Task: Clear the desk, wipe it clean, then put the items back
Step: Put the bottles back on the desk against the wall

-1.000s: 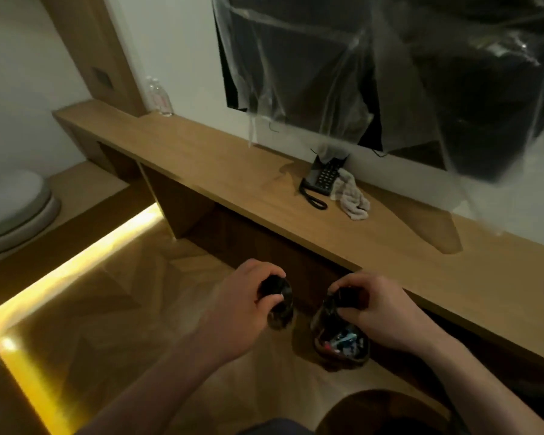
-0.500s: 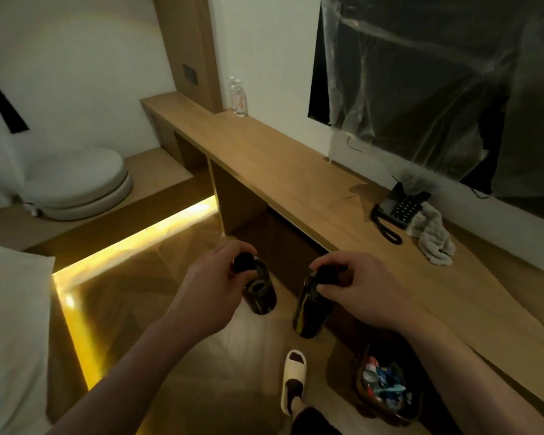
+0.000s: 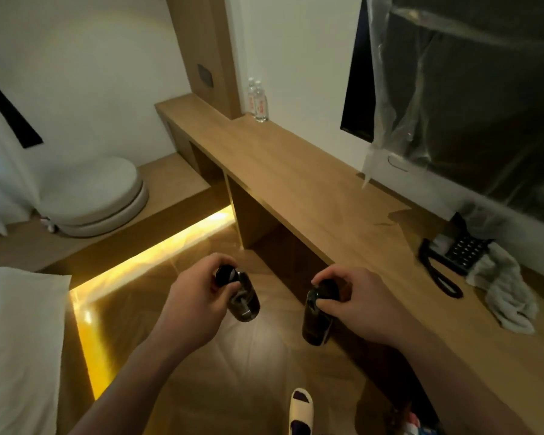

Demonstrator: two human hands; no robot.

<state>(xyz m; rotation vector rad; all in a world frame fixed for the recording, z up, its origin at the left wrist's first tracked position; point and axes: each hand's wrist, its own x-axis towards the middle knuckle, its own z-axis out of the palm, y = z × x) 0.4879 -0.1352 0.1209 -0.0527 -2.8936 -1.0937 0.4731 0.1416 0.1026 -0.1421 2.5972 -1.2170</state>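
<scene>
My left hand (image 3: 193, 301) grips the black cap of a dark bottle (image 3: 244, 301) that hangs over the floor. My right hand (image 3: 358, 301) holds a second dark bottle (image 3: 316, 321) by its top, just in front of the edge of the long wooden desk (image 3: 296, 180). On the desk at the right lie a black telephone (image 3: 459, 251) with a coiled cord and a crumpled grey-white cloth (image 3: 504, 290) beside it. Two clear water bottles (image 3: 258, 100) stand at the desk's far end against the wall.
A plastic-covered TV (image 3: 468, 89) hangs above the desk. A bin (image 3: 412, 422) with coloured rubbish sits on the floor at the lower right, near my slippered foot (image 3: 300, 411). A white round stool (image 3: 91, 193) stands at the left, white bedding (image 3: 16, 340) nearer, a lit floor strip (image 3: 151, 255) between.
The view has swung left and back, so the phone and cloth slid to the right and the bin dropped to the corner. Both hands still hold the bottles, now lifted clear of the bin.
</scene>
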